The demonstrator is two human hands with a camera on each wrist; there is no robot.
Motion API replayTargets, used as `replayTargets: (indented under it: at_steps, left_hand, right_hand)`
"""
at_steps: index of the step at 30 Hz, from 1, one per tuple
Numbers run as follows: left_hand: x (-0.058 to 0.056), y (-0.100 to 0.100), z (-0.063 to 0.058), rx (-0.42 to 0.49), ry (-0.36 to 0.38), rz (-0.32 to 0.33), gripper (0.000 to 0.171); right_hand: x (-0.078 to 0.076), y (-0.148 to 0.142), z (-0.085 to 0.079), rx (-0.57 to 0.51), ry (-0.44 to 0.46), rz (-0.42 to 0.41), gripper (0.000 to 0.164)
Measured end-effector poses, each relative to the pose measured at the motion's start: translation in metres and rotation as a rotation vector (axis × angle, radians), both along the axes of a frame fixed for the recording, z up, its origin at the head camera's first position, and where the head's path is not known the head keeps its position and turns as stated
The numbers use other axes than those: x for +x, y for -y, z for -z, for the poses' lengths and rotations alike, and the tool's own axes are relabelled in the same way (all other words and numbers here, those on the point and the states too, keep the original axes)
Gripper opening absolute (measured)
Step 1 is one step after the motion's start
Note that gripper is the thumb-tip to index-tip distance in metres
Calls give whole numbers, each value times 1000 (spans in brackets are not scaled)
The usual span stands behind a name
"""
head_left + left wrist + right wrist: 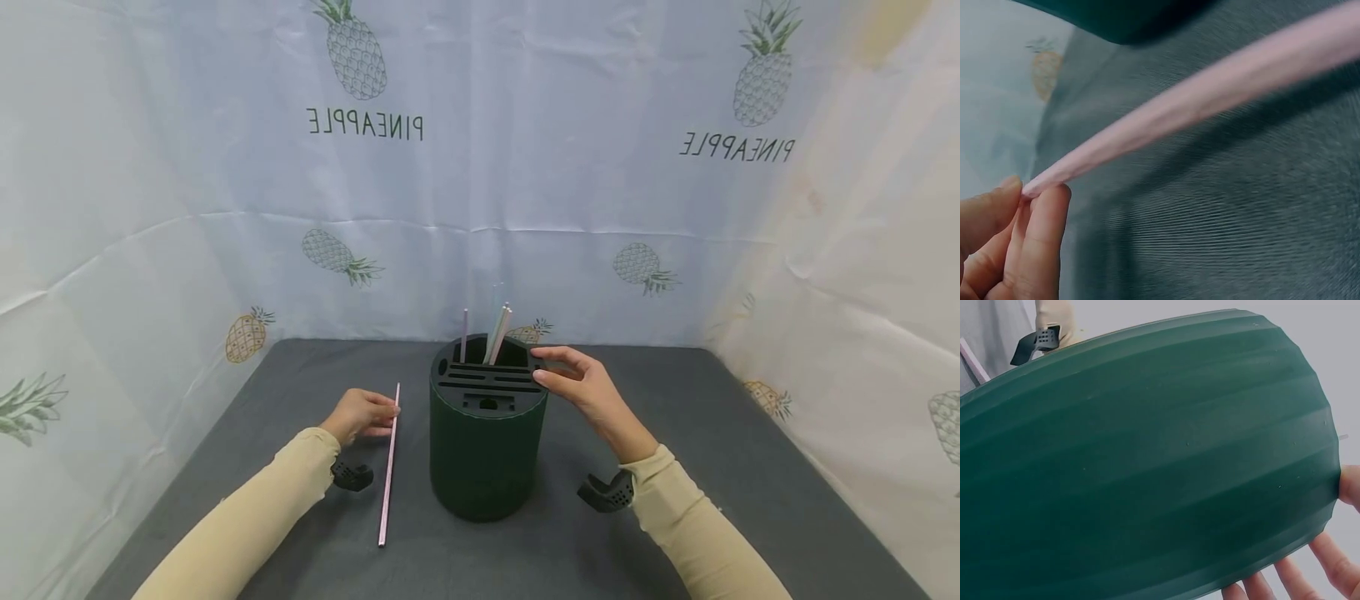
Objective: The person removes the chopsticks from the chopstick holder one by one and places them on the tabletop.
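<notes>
Pineapple-printed sheeting point(480, 167) backs the worktop point(480, 567). Midway between its side edges, the right hand point(588, 387) grips a green holder point(486, 467) containing sticks point(498, 336); nearer the left edge, the left hand point(358, 412) pinches a pink stick point(388, 479).

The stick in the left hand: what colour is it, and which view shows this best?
The stick is pale pink; the left wrist view shows it best.

The left hand point(1025, 247) pinches a pink stick point(1166, 115) above dark fabric point(1241, 231).
</notes>
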State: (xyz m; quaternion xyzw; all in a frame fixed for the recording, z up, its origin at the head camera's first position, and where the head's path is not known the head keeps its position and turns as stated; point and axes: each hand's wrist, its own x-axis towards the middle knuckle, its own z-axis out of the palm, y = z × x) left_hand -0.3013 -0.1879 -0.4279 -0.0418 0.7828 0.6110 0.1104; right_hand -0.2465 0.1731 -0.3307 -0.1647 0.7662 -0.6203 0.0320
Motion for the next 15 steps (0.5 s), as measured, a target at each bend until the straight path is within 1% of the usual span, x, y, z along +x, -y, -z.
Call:
replayTargets:
  at_steps: [6,8,15]
  left_hand:
    - [2,-7,11,-57,16,14,24]
    - [3,-9,12,-75,6,18,23]
    - [4,-15,13,-112,-11,-7,18]
  right_hand:
    - [0,1,-1,7,-6,2,47]
    - [0,1,-1,10,-6,5,47]
    - [-1,0,-1,18,3,11,48]
